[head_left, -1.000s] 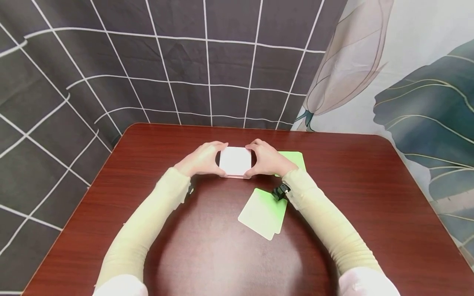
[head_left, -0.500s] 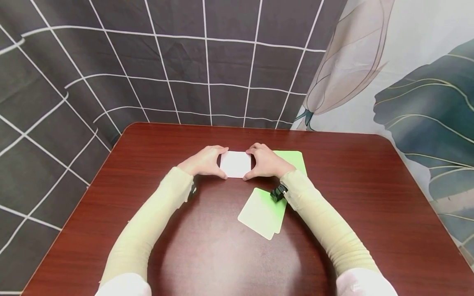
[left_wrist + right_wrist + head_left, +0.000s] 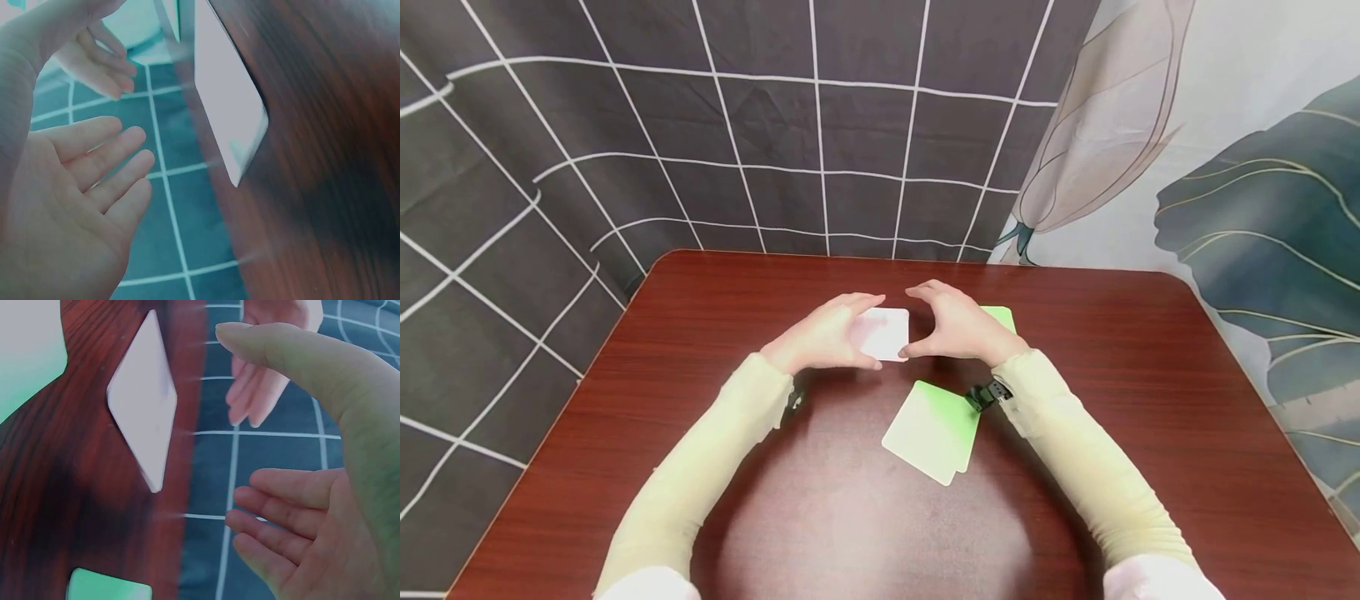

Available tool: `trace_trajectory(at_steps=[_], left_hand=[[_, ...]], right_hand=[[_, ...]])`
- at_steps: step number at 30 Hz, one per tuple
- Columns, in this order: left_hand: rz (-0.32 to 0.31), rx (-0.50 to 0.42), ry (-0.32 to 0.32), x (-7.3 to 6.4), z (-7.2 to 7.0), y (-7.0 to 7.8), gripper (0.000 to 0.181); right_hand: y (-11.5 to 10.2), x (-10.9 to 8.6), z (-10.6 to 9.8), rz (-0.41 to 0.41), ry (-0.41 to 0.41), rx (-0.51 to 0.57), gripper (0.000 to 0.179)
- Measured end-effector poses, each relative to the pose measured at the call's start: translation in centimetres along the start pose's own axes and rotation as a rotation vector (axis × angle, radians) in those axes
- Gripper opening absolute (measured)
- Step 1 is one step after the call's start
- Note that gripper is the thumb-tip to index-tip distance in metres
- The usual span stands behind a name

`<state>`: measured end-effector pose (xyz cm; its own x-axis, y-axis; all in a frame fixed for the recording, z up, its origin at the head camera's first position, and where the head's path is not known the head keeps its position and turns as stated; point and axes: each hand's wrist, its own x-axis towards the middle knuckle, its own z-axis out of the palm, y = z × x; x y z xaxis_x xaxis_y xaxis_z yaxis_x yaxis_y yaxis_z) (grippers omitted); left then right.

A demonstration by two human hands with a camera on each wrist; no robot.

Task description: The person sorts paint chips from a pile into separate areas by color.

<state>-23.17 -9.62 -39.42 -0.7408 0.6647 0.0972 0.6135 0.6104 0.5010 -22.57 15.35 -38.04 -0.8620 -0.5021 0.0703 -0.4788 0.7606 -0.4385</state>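
Cream sleeves run up from bottom left and bottom right of head view, over a red-brown table. Black wrist camera at the right cuff. Green cards overlap on the table, lower half, just right of centre, washed out by glare at left. Above them, mid-frame: pale card flat on the table, can't tell if single or a stack. Left hand covers its left end in head view, right hand at its right edge. Both: fingers extended, slightly fanned, thumbs well away from them, gripping nothing; can't tell if right thumb touches the card. Another green card shows behind right hand. Back: dark grid curtain, leaf-print curtain at right
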Motion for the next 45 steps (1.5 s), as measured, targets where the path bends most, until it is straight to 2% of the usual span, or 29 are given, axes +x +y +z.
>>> trace_trajectory(at_steps=[7,14,17,24,32,45], left_hand=[[0.102,-0.020,-0.001,-1.0,0.6,1.9,0.097],[0.112,-0.021,-0.062,-1.7,1.4,3.4,0.096],[0.127,-0.015,-0.086,-1.8,1.7,3.8,0.095],[0.159,-0.003,-0.112,-1.9,2.2,4.7,0.092],[0.191,0.056,-0.135,-2.0,3.1,5.5,0.093],[0.236,0.097,-0.177,-2.6,4.5,6.2,0.091]], right_hand=[[-0.5,-2.1,-1.6,-0.006,0.024,-0.010,0.096],[-1.0,-4.3,-2.6,0.045,0.059,-0.039,0.098],[-1.1,-5.1,-2.7,0.041,0.065,-0.047,0.099],[-0.8,-6.7,-2.6,-0.013,0.064,-0.038,0.099],[-0.7,-8.3,-2.1,0.002,0.051,-0.024,0.100],[-0.7,-10.5,-0.3,-0.031,0.026,-0.027,0.095]])
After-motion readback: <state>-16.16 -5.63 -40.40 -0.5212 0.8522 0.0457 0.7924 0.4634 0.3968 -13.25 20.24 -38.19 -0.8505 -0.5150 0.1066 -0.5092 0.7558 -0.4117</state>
